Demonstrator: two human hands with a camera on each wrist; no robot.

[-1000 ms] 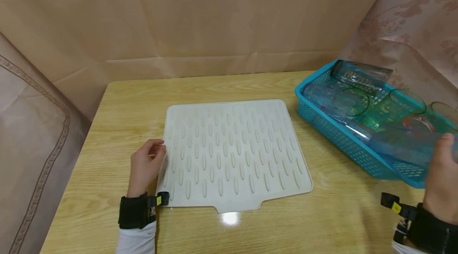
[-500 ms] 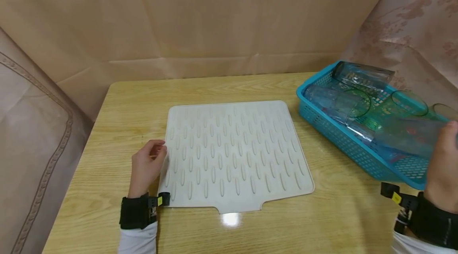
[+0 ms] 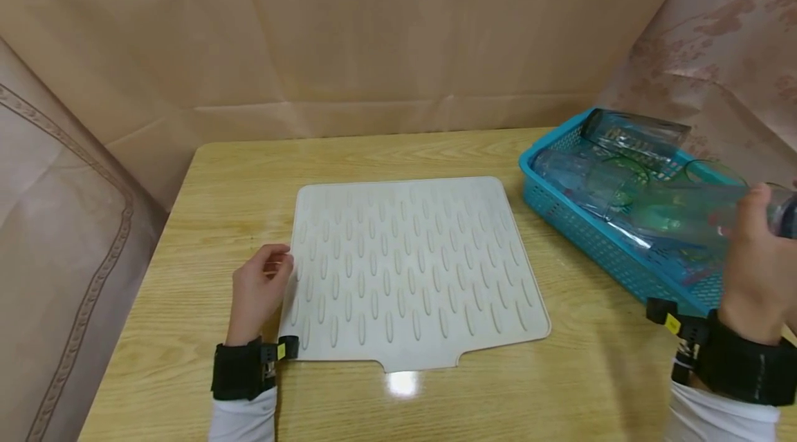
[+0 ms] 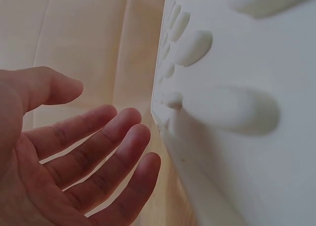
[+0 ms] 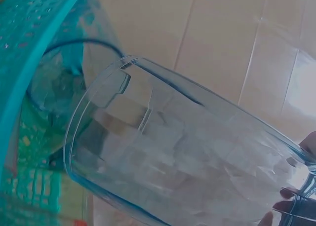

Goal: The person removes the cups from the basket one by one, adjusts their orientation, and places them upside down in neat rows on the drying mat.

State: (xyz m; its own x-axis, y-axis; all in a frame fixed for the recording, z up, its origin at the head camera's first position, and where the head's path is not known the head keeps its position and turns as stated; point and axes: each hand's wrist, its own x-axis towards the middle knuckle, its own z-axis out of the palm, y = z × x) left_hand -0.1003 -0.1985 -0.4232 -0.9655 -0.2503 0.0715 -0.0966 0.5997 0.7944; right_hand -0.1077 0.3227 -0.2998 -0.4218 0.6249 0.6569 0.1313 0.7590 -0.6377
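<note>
My right hand [image 3: 759, 262] grips a clear drinking glass [image 3: 691, 210] near its base, tilted on its side over the blue plastic basket [image 3: 588, 238]. In the right wrist view the wide rim of the glass [image 5: 197, 147] points toward the basket, and only some fingertips [image 5: 284, 206] show at the lower right. At the left edge of a white drying mat [image 3: 417, 255] with raised oval ridges rests my left hand [image 3: 261, 286]. Its fingers are loosely bent and hold nothing, as the left wrist view shows, with the fingertips close beside the mat's edge.
Several more glasses lie in the basket, among them a dark-tinted one [image 3: 635, 136] at its back. The mat lies flat on a wooden table [image 3: 236, 179], its short tab toward me. Beige cloth [image 3: 373, 48] hangs behind the table.
My right hand has moved left and slightly up, carrying the glass farther across the basket, and its dark base now shows. The left hand stays in place beside the mat.
</note>
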